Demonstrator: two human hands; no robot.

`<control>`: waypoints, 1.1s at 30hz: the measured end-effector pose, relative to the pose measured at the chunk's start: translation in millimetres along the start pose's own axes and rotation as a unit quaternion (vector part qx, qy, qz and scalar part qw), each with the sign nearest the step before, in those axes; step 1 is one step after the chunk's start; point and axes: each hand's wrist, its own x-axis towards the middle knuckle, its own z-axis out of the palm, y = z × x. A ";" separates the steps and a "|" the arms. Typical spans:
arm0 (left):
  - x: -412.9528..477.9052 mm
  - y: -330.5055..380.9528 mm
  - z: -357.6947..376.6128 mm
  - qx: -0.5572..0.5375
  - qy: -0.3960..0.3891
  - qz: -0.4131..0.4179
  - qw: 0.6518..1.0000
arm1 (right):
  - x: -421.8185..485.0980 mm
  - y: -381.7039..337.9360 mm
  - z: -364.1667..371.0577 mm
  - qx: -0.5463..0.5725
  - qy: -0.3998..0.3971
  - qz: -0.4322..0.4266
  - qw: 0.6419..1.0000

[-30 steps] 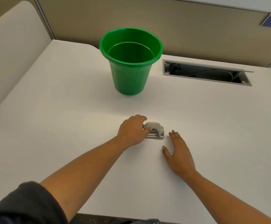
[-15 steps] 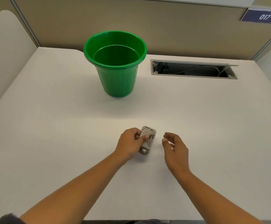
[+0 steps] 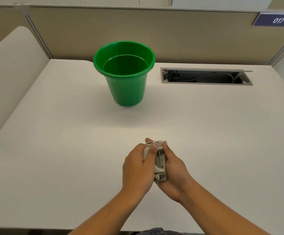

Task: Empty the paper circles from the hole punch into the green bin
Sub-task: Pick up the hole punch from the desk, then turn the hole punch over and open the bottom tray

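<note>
A small grey hole punch (image 3: 160, 162) is held lengthwise between both hands, above the near middle of the white desk (image 3: 53, 133). My left hand (image 3: 138, 168) wraps its left side, thumb lying over the lever. My right hand (image 3: 174, 172) cups its right side and underside. The punch's base is hidden by my fingers. The green bin (image 3: 124, 73) stands upright at the far middle of the desk, well beyond the hands, and looks empty inside. No paper circles are visible.
An open cable slot (image 3: 205, 76) with wires is cut into the desk right of the bin. Beige partition walls (image 3: 188, 36) close the back and left. A blue sign reading 017 (image 3: 276, 20) hangs at the top right.
My left hand lifted the punch off the desk and turned it lengthwise. My right hand came up from the desk and closed on its right side. The view tilted upward.
</note>
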 end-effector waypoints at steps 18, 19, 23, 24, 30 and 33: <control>-3.0 27.3 -17.7 -0.097 0.050 0.019 0.994 | -17.4 -15.8 35.6 0.036 0.001 0.020 0.999; -3.0 27.7 -17.6 -0.103 0.048 0.018 0.993 | -17.9 -17.3 36.6 0.032 0.003 0.020 0.999; -2.1 26.4 -16.9 -0.123 0.036 0.031 0.991 | -20.2 -21.1 38.4 0.039 0.008 0.017 0.999; -2.0 26.4 -16.6 -0.128 0.034 0.037 0.991 | -20.5 -21.3 38.0 0.033 0.005 0.010 0.999; 8.0 29.1 -23.1 -0.170 0.041 0.008 0.985 | -27.0 -28.5 38.3 -0.072 -0.046 -0.025 0.996; 15.3 31.0 -30.0 -0.195 0.051 -0.013 0.979 | -34.8 -33.9 37.3 -0.134 -0.102 -0.036 0.985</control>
